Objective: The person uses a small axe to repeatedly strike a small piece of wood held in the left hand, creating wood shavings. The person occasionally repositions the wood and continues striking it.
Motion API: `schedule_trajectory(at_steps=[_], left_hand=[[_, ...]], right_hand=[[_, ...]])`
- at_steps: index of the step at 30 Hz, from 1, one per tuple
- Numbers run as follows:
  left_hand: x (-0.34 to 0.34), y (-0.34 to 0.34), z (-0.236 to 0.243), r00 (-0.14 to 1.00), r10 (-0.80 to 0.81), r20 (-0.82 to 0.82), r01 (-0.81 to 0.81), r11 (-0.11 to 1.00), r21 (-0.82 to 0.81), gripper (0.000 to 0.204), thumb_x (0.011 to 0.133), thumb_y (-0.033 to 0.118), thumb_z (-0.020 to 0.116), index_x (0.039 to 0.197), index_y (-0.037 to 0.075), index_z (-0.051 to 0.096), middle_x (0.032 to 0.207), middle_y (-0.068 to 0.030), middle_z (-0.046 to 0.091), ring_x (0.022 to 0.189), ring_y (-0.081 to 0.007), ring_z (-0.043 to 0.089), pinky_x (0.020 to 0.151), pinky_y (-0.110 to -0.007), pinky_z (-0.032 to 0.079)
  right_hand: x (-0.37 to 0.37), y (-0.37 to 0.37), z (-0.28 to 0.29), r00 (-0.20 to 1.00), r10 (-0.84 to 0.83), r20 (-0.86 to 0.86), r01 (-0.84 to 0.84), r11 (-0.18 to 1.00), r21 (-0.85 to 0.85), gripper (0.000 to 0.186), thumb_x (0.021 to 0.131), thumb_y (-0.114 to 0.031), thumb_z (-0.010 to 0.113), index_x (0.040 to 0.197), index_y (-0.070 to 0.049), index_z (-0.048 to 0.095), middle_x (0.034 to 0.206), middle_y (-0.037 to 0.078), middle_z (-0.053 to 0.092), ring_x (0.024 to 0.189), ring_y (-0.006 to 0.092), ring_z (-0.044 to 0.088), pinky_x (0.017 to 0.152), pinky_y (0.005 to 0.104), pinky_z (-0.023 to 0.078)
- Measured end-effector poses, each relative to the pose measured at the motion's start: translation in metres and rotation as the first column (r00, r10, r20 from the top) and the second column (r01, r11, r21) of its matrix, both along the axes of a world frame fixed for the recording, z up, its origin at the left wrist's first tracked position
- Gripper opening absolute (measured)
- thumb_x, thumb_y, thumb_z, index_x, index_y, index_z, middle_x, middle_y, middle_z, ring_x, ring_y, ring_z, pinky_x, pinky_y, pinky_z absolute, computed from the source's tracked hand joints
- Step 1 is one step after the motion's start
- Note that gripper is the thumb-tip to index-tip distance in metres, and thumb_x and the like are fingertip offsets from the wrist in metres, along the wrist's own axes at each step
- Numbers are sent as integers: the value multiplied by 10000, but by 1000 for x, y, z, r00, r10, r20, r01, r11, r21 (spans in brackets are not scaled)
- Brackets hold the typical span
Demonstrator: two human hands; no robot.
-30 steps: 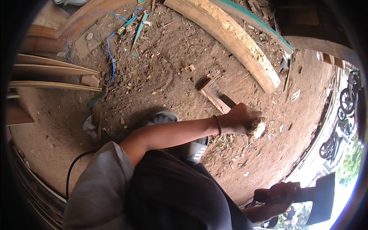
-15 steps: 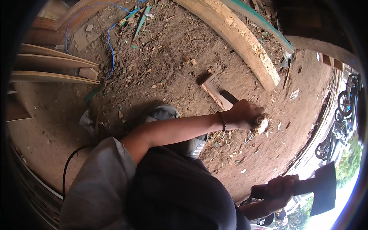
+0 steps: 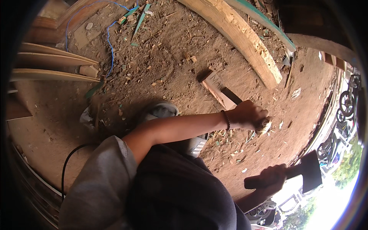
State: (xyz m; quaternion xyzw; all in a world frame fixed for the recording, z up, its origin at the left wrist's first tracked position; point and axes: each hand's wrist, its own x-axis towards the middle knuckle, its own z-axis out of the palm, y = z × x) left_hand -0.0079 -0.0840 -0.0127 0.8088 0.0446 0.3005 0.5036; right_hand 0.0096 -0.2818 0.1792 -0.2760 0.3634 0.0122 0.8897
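Observation:
My left hand [image 3: 249, 115] is closed around the handle of a chisel, its dark flat blade [image 3: 231, 96] lying over a small wooden block [image 3: 215, 87] on the ground. The frayed, pale butt of the chisel handle [image 3: 264, 125] sticks out past my fist. Whether the blade's tip bites into the wood, I cannot tell. At the lower right, my right hand [image 3: 273, 176] grips the dark handle of a hatchet [image 3: 312, 172], which is held up off the ground with its broad head pointing right.
A long curved timber [image 3: 241, 42] with a rough-hewn edge lies beyond the block, beside a green-edged piece [image 3: 264, 21]. Thin boards [image 3: 57, 63] stand at the left near a blue cord [image 3: 111, 46]. Wood chips litter the dirt around my shoe [image 3: 163, 110]. Motorbikes [image 3: 347, 101] stand far right.
My right hand has brought the hatchet leftward and up in the picture, nearer to the chisel. The left hand and chisel have shifted only slightly to the right.

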Motion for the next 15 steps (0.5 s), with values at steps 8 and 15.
schedule_trajectory(at_steps=[8, 15], left_hand=[[2, -2, -1, 996, 9, 87, -16, 997, 74, 97, 704, 149, 603, 664, 83, 545, 529, -17, 529, 410, -144, 490, 342, -317, 411], [4, -9, -7, 997, -66, 32, 62, 992, 109, 109, 725, 130, 589, 650, 70, 536, 535, -36, 537, 438, -152, 531, 334, -315, 413]], right_hand=[[-60, 49, -53, 360, 829, -428, -871, 135, -472, 122, 896, -193, 584, 857, -105, 508, 530, -12, 391, 417, 126, 410, 402, 288, 381], [-13, 10, -5, 992, 15, -127, -11, 1000, 28, 104, 929, -156, 520, 853, -98, 479, 559, -24, 366, 426, 73, 367, 375, 241, 349]])
